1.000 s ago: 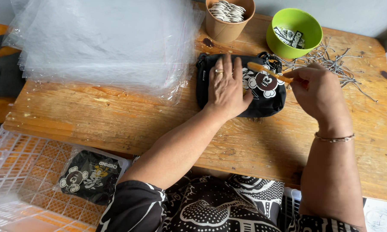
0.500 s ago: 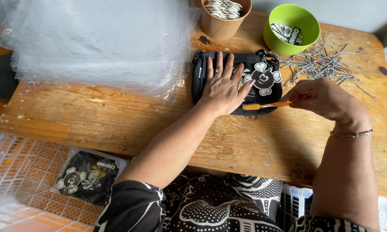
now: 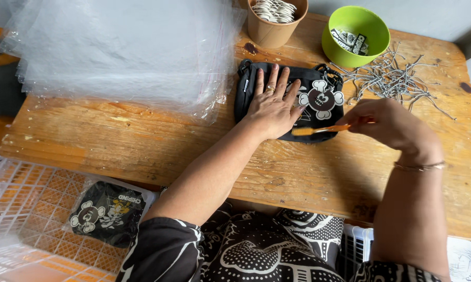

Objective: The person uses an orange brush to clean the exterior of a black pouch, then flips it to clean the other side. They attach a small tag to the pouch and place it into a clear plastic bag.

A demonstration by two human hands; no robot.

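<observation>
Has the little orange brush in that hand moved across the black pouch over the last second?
Yes. The orange brush in the right hand has slid from the black pouch's upper right, near the green bowl, down to its near edge.

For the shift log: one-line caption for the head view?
Left hand flat on black pouch, right hand holding orange toothbrush at its edge, on wooden table.
</observation>
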